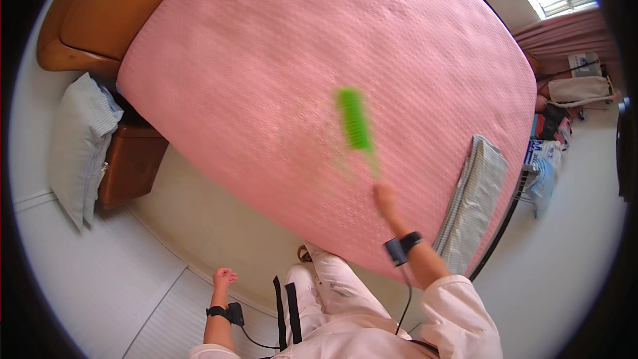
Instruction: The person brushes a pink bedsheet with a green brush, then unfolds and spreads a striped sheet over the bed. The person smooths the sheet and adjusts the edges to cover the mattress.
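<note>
My right hand (387,201) is closed around the handle of a bed brush with a bright green bristle head (353,119). The brush is smeared by motion and reaches away from me over the pink quilted bed cover (246,60). Whether its bristles touch the cover I cannot tell. Small ripples show in the cover left of the brush. My left hand (225,276) hangs low beside the bed, its fingers loosely curled with nothing seen in them.
A folded grey-striped cloth (470,206) lies along the bed's right side. The wooden headboard (113,6) rises at the upper left. Pillows (83,149) rest on a brown nightstand (131,163). Bags and packages (578,90) crowd the far right beneath a pink curtain (571,33).
</note>
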A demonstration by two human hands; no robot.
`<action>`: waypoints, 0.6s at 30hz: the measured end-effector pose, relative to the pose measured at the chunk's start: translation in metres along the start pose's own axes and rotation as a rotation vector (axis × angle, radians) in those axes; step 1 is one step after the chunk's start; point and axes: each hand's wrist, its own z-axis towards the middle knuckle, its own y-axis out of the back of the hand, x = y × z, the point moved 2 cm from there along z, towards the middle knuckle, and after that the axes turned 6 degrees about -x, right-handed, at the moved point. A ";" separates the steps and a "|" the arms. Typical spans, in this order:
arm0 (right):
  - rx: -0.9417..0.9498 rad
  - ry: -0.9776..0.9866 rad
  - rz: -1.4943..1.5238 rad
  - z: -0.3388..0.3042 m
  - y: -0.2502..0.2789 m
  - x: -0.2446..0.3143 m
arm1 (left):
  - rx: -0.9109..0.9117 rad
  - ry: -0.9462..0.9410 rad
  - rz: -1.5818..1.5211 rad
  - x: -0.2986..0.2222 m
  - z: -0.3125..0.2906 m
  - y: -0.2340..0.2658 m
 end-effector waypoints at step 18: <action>0.112 -0.227 0.663 0.017 -0.091 0.144 | -0.058 -0.633 0.113 -0.267 0.121 0.038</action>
